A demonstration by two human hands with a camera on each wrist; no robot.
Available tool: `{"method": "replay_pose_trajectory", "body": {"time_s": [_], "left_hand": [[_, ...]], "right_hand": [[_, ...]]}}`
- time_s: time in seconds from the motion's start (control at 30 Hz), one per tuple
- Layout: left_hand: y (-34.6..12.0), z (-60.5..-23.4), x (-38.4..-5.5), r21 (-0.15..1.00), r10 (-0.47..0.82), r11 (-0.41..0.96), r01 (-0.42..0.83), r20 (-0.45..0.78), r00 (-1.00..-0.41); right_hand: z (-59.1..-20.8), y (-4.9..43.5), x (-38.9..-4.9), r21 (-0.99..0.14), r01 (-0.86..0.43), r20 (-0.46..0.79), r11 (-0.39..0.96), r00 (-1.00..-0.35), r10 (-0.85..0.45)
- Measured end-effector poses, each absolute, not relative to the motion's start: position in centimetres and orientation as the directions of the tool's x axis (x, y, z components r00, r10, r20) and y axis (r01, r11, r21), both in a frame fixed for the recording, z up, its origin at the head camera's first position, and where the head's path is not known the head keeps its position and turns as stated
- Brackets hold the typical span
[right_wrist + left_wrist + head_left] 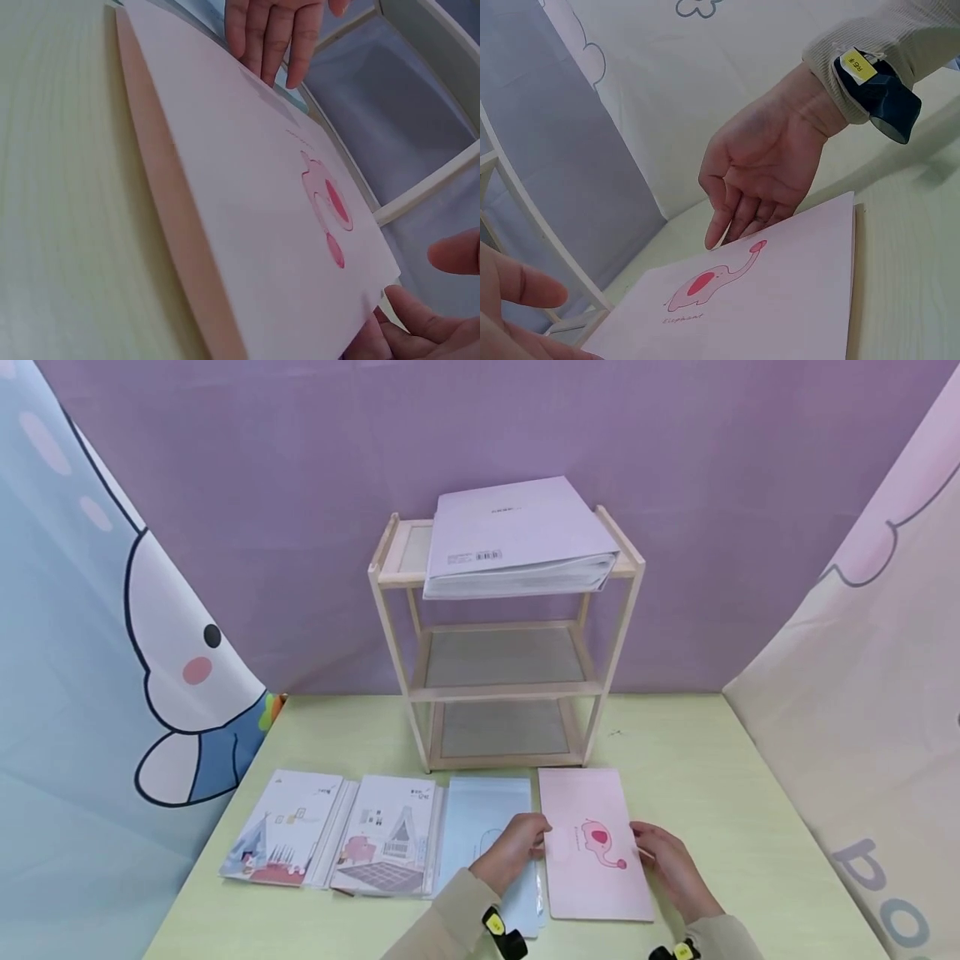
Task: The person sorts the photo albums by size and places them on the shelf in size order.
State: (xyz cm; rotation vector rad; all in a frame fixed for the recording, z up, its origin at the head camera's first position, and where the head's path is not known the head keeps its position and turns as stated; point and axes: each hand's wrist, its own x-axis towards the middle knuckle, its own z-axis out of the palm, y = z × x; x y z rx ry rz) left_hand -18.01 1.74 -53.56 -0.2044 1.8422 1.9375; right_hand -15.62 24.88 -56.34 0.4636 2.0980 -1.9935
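A pink booklet (577, 885) with a red elephant drawing lies on the table between the two hands. At its left edge is my left hand (512, 850), fingers extended against the side and thumb raised off the cover. Opposite, my right hand (670, 866) has its fingertips at the right edge, some tucked partly out of sight beneath it. In the right wrist view, the right thumb (456, 253) stands apart from the cover. A light blue booklet (480, 806) lies just left, partly covered by the left hand and forearm.
Two thick illustrated albums (288, 818) lie side by side at the left. Behind stands a three-tier wooden shelf (506, 692), with a large pale lilac binder (517, 531) on its top tier. Printed curtains (840, 735) flank the green table (720, 777).
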Motion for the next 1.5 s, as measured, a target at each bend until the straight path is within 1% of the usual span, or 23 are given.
{"method": "replay_pose_trajectory", "body": {"time_s": [0.33,0.6,0.83,1.0,1.17,1.27,1.5], "left_hand": [[1.5,-53.7,-17.9,0.908,0.228,0.005,-0.420,-0.410,-0.883],[1.4,-54.0,-17.8,0.914,0.216,-0.020,-0.405,-0.392,-0.894],[1.6,-54.2,-17.6,0.922,0.209,-0.029,-0.386,-0.372,-0.904],[1.7,-54.4,-17.8,0.922,0.200,-0.052,-0.383,-0.366,-0.909],[1.6,-54.6,-17.7,0.937,0.194,0.024,-0.347,-0.345,-0.918],[1.5,-54.8,-17.8,0.945,0.193,0.069,-0.318,-0.326,-0.926],[1.7,-54.9,-17.9,0.937,0.155,0.051,-0.344,-0.348,-0.925]], "right_hand": [[-56.4,24.6,-15.6,-0.923,0.385,-0.383,0.002,-0.918,0.101],[-57.0,25.0,-15.4,-0.937,0.335,-0.345,-0.100,-0.931,0.121],[-57.9,25.6,-15.2,-0.933,0.344,-0.356,-0.104,-0.925,0.134],[-58.1,25.8,-15.2,-0.930,0.327,-0.352,-0.169,-0.924,0.147],[-58.3,26.1,-15.1,-0.922,0.338,-0.367,-0.191,-0.918,0.149],[-58.4,26.3,-15.1,-0.919,0.353,-0.378,-0.177,-0.915,0.139],[-58.2,26.5,-15.5,-0.906,0.379,-0.403,-0.188,-0.908,0.113]]}}
